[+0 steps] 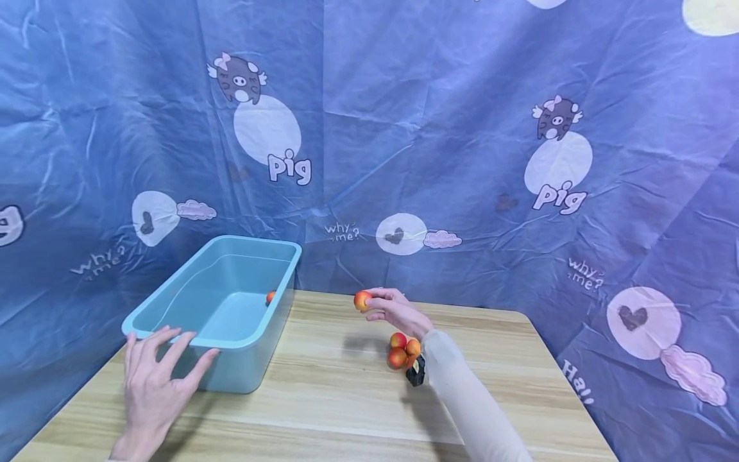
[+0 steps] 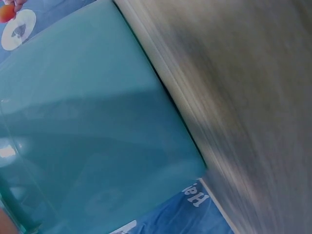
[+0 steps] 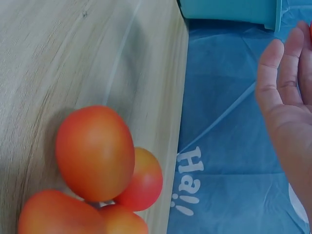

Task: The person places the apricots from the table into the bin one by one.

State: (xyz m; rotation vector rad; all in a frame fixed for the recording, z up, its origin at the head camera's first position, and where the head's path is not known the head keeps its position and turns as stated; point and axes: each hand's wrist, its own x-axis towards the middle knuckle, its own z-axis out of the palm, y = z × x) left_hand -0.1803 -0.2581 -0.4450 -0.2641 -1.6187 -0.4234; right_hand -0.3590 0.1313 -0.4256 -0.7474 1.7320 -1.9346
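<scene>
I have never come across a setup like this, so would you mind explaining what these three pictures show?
Happily. There is no robot here, just a person's two bare hands. The wide picture comes from a camera on the head; the other two come from cameras on the wrists. The left one mostly sees the side of a blue tub, the right one a cluster of fruits up close.

Both the tub and the cluster are on a wooden table. The right hand holds one red-and-yellow fruit above it. The left hand is at the tub's near rim, and another fruit shows inside the tub.
</scene>
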